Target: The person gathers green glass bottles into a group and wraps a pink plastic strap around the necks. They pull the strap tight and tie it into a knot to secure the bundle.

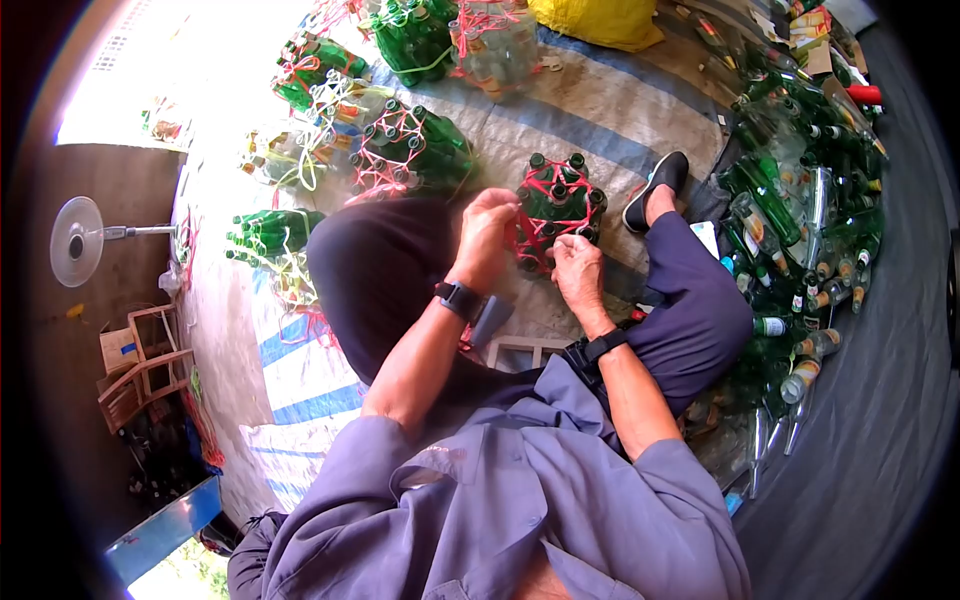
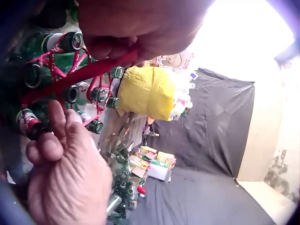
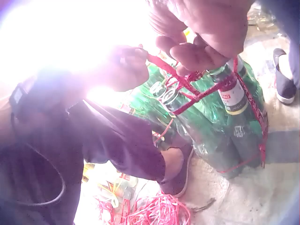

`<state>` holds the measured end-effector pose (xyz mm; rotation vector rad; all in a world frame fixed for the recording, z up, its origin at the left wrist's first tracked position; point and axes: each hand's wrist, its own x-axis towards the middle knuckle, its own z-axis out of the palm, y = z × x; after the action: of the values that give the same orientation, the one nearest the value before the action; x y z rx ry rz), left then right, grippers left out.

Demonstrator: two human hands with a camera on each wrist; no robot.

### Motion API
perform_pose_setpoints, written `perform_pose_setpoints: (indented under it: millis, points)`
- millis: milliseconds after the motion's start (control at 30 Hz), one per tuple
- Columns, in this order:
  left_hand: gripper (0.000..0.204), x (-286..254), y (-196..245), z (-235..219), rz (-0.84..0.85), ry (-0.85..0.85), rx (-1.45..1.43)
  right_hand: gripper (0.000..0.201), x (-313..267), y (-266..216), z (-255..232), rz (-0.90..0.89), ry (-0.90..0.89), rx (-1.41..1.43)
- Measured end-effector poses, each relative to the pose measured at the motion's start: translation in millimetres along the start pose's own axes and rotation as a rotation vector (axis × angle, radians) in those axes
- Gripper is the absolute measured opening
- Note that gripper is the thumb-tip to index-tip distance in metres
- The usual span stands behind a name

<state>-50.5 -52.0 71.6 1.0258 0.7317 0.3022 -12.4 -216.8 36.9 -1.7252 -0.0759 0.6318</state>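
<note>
A bundle of green glass bottles (image 1: 560,190) stands upright on the ground between the person's legs, red plastic strapping (image 3: 213,89) laced around the necks. My left hand (image 1: 485,235) is just left of the bundle and grips a red strap (image 2: 93,70). In the left wrist view that strap runs taut from the fingers across the bottle tops. Close over the near bottle necks is my right hand (image 1: 580,275), its fingers bent. In the right wrist view the right hand (image 3: 206,35) hangs above the necks; whether its fingertips pinch a strand I cannot tell.
More strapped bottle bundles (image 1: 415,145) stand to the left and ahead. Loose bottles (image 1: 790,230) lie heaped on the right. A yellow sack (image 1: 605,20) is at the far side. Loose pink-red strapping (image 3: 159,211) lies on the ground. A fan (image 1: 77,242) stands at far left.
</note>
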Motion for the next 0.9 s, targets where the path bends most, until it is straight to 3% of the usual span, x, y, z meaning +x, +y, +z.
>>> perform_pose_setpoints:
  millis: [33, 100, 167, 233, 300, 367, 400, 500, 567, 600, 633, 733, 833, 900]
  points:
    - [0.007, 4.0, 5.0, -1.5, 0.028, -0.025, 0.014, 0.021, 6.3, 7.4, 2.7, -0.001, -0.004, -0.001]
    - [0.007, 11.7, 12.4, 3.9, 0.000, -0.037, 0.028, 0.021, 14.5, 14.0, 9.4, -0.287, 0.085, -0.116]
    - [0.007, 13.5, 13.7, 18.0, 0.014, -0.124, 0.065, 0.023, 14.5, 12.5, 11.7, -0.269, 0.030, -0.084]
    - [0.007, 9.7, 18.3, 37.8, 0.026, -0.267, 0.105, 0.018, 6.1, -10.4, 8.9, -0.092, -0.179, -0.040]
    - [0.006, 9.4, 20.3, 54.7, 0.021, -0.334, 0.201, 0.018, 6.9, -9.7, 8.3, -0.101, -0.191, -0.077]
    - [0.012, 3.2, 25.4, 62.3, 0.022, -0.387, 0.213, 0.022, 6.4, -15.8, 3.4, 0.087, -0.180, 0.223]
    - [0.016, 0.1, 27.8, 64.7, -0.019, -0.381, 0.220, 0.025, 14.0, -1.4, -0.3, 0.079, -0.173, 0.299]
    - [0.027, 1.9, 17.6, 49.7, -0.024, -0.411, 0.326, 0.029, 22.2, -8.3, -17.2, 0.194, -0.100, 0.321]
    - [0.029, 0.4, -5.9, 34.7, 0.264, -0.171, 0.660, 0.033, 22.1, -14.5, -20.7, 0.141, -0.071, 0.269]
    - [0.030, -11.0, -1.8, 33.3, 0.308, -0.067, 0.864, 0.034, 21.5, -19.5, -22.9, 0.177, -0.040, 0.371]
    - [0.027, -19.1, -8.7, 29.2, 0.287, -0.043, 0.815, 0.036, 20.6, -21.2, -24.7, 0.214, -0.009, 0.472]
    - [0.026, -40.3, -21.2, 13.7, 0.292, -0.263, 1.068, 0.037, 22.5, -19.3, -27.7, 0.206, 0.003, 0.508]
    - [0.020, -52.6, -37.0, 12.1, 0.537, -0.350, 1.324, 0.036, 27.5, -14.1, -28.7, 0.198, 0.022, 0.490]
    - [0.018, -50.4, -48.0, 10.7, 0.535, -0.325, 1.317, 0.035, 30.3, -8.6, -30.6, 0.175, 0.037, 0.522]
